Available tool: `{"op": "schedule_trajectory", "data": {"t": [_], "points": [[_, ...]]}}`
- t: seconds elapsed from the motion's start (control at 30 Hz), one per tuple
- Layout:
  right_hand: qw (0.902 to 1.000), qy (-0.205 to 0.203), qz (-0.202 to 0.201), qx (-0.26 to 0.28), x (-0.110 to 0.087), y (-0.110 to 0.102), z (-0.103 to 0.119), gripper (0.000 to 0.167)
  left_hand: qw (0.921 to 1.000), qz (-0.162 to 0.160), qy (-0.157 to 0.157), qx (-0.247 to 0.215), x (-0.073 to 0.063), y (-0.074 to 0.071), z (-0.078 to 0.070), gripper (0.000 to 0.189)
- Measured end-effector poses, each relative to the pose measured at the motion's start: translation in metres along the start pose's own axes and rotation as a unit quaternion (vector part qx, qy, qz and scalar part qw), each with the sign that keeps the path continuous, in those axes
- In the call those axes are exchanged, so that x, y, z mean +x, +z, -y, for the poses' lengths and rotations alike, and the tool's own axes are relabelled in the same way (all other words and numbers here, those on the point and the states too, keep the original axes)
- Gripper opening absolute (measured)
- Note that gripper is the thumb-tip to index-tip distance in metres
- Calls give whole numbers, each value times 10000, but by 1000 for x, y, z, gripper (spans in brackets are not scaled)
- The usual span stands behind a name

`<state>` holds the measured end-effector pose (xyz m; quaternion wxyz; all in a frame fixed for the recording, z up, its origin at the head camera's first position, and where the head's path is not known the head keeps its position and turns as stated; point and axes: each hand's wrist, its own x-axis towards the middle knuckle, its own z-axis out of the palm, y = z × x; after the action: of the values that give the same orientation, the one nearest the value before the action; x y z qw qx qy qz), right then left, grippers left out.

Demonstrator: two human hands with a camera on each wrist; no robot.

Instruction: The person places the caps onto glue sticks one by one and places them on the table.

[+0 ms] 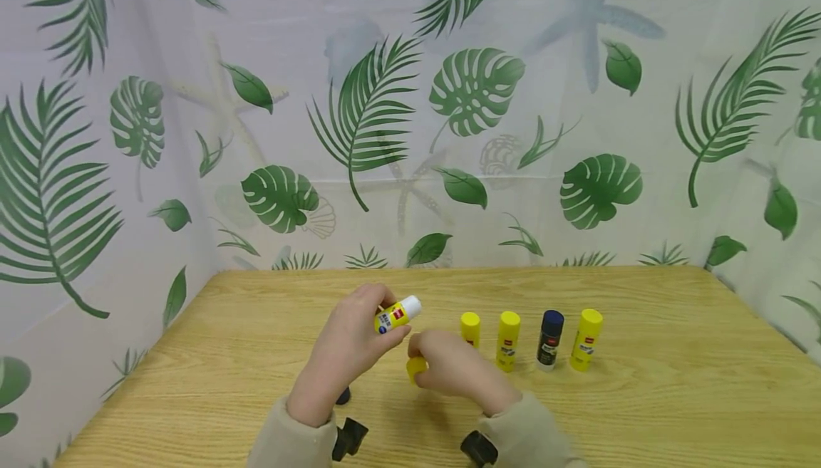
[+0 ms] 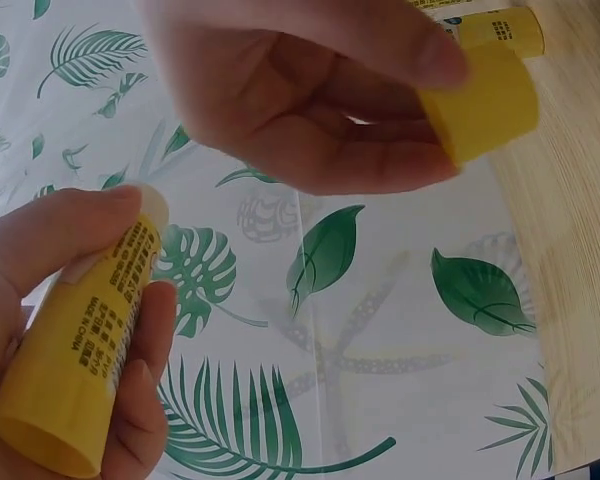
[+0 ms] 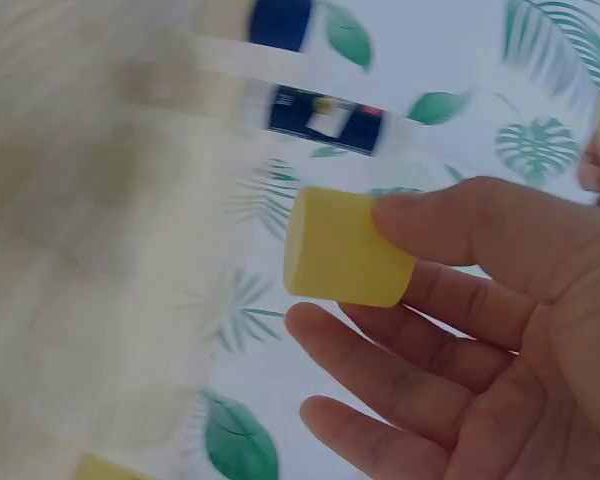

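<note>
My left hand (image 1: 346, 343) holds a yellow glue stick (image 1: 393, 315) tilted in the air, its white end bare and pointing up to the right. The left wrist view shows the thumb near that white end of the glue stick (image 2: 75, 350) and the fingers curled round its yellow body. Just right of it, my right hand (image 1: 455, 361) pinches a yellow cap (image 3: 345, 248) between thumb and fingers, with the other fingers spread loosely. Cap and glue stick are apart.
To the right stand two yellow glue sticks (image 1: 509, 340) (image 1: 470, 325), a dark blue glue stick (image 1: 549, 340) and another yellow glue stick (image 1: 586, 340). A dark object (image 1: 343, 397) is partly hidden behind my left wrist. Patterned cloth (image 1: 398, 119) walls the wooden table (image 1: 673, 382).
</note>
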<state>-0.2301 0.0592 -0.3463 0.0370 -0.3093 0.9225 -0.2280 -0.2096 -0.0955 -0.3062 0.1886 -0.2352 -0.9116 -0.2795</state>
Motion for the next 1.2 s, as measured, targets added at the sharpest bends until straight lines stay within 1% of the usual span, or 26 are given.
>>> {"op": "schedule_trajectory", "data": {"t": [0.07, 0.17, 0.3, 0.43, 0.6, 0.83, 1.07, 1.2], "points": [[9997, -150, -172, -3, -3, -7, 2, 17, 10000, -13, 19, -27, 0, 0, 0, 23], [9985, -267, -461, 110, -9, -17, 3, 18, 10000, -43, 59, -37, 0, 0, 0, 22], [9963, -174, -815, 198, -19, -29, 3, 16, 9999, -87, 136, 32, 1, 1, -1, 22], [9941, -36, -1064, 193, -26, -38, 0, 17, 9996, -124, 201, 134, 1, 1, -1, 22], [9903, -3, -1364, 276, -34, -46, -4, 20, 9990, -168, 300, 268, 1, 1, -1, 22], [9887, 133, -1460, 322, -37, -47, -6, 20, 9985, -151, 431, 313, 0, 2, -2, 22], [9902, -48, -1354, 337, -36, -43, -7, 21, 9966, -97, 681, 448, -1, 4, -4, 24], [9893, -151, -1416, 304, -36, -42, -6, 22, 9953, -16, 834, 484, -1, 5, -4, 25]]}}
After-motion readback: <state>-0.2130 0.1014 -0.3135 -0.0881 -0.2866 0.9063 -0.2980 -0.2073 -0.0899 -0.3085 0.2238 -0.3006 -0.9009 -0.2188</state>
